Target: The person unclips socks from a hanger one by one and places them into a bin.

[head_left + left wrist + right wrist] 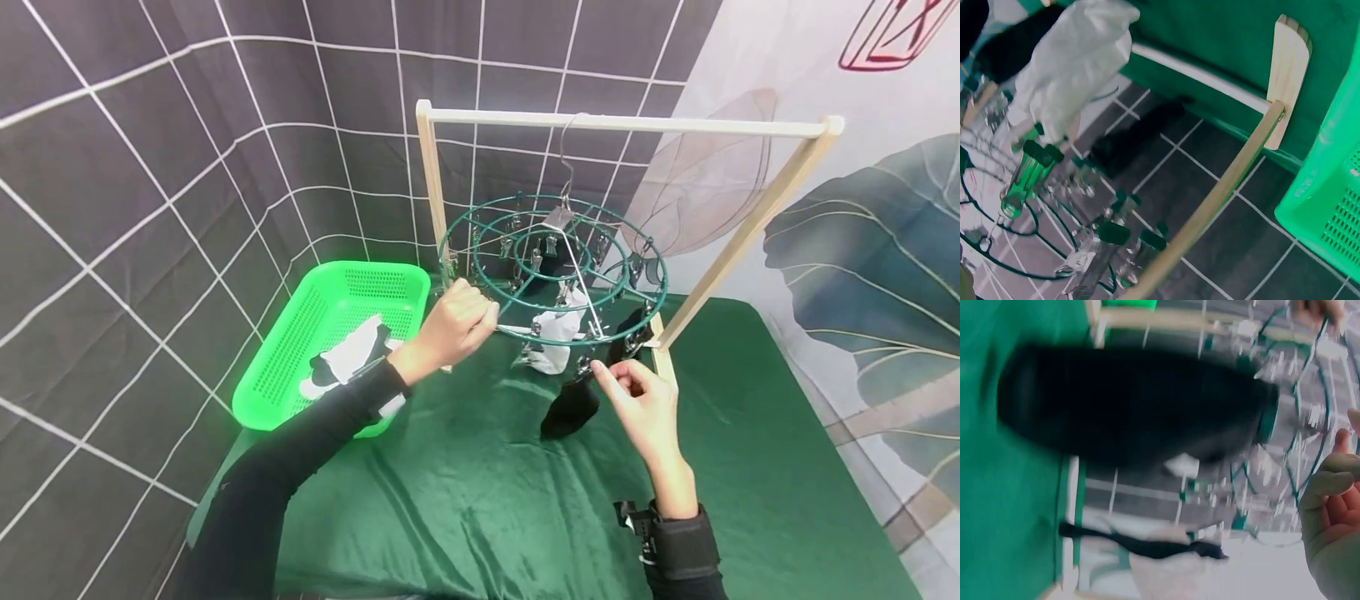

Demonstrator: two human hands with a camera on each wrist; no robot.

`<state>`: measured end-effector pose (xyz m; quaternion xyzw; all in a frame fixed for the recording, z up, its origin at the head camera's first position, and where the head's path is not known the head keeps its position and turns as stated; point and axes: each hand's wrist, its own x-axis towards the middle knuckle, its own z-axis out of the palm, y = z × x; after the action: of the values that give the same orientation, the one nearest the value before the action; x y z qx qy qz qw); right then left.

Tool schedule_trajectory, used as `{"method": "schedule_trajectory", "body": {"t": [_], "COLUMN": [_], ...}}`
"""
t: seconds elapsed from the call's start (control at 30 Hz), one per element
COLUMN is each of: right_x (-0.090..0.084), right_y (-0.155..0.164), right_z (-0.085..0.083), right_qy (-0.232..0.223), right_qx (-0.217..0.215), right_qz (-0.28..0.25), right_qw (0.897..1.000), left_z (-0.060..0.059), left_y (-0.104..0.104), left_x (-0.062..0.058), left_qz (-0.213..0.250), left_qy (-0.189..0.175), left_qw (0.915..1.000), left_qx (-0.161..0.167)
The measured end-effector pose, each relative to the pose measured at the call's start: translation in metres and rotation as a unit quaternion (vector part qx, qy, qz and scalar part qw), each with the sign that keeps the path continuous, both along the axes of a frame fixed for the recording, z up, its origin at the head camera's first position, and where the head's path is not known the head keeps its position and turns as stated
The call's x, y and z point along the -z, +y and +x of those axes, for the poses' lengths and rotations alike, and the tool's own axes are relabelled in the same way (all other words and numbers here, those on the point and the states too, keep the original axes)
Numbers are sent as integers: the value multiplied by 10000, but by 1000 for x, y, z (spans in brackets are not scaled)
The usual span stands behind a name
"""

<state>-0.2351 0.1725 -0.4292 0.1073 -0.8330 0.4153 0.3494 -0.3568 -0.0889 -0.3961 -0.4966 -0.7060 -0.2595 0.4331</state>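
A round green clip hanger (480, 312) hangs by its hook from a wooden frame, with socks clipped below it. My left hand (459, 321) grips the ring's left front edge. Near the front rim, my right hand (641, 404) has its thumb and forefinger beside the clip of a black sock (570, 410); in the right wrist view the fingers are loosely bent and hold nothing, apart from that blurred sock. A white sock (553, 342) hangs left of it, also large in the left wrist view (1075, 65). Another black sock (621, 343) hangs to the right.
A bright green basket (262, 392) with white and dark cloth items (356, 350) in it stands at the left. The frame's wooden posts (750, 229) and white top bar (637, 125) surround the hanger. A green cloth (465, 500) covers the table.
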Motion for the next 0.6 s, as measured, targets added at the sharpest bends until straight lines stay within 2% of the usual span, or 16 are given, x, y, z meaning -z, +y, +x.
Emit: {"method": "schedule_trajectory", "body": {"t": [0.07, 0.13, 0.2, 0.3, 0.43, 0.5, 0.6], "right_x": [-2, -5, -7, -10, -12, -14, -17], "right_y": [4, 2, -3, -15, -27, -31, -34], "right_z": [-1, -4, -6, -10, -15, -16, -16], "right_qy": [-369, -784, -1005, -725, -165, -179, -511], "right_qx": [-46, -257, -532, -985, -1298, -1280, -1276], "right_qz": [166, 514, 874, 1253, 1344, 1363, 1358], "right_qw": [9992, 9953, 9897, 9845, 9823, 9822, 9812], "left_z": [-4, -8, -13, -21, -30, -34, -37], "left_y": [-3, -7, -9, -13, -15, -16, -18], "left_x": [0, 0, 1, 1, 0, -1, -2], "left_qz": [190, 328, 422, 534, 705, 825, 922], "left_qy": [-44, -121, -210, -383, -539, -610, -703], "left_qw": [9998, 9994, 9989, 9978, 9960, 9944, 9921], "left_qx": [-12, -17, -9, -7, -138, -264, -474]}}
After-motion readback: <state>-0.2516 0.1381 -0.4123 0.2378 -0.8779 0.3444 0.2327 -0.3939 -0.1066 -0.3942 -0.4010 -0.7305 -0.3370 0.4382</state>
